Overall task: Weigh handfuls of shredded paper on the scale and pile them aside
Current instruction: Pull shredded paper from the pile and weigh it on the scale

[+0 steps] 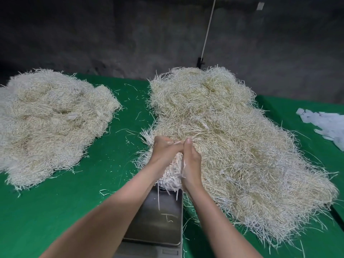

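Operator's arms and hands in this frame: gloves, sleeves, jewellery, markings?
Left hand and right hand are bare, no gloves. No watch or band shows on either wrist, and no ring on the fingers that show; some fingers are hidden. Both forearms are uncovered down to the bottom edge of the frame, with no sleeve in view. No markings visible.

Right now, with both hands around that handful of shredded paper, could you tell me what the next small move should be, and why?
Probably lower the handful onto the middle of the scale pan and let go. The left hand and right hand clasp it above the pan's far edge, and the pan bears only stray strands, so it seems not yet weighed.
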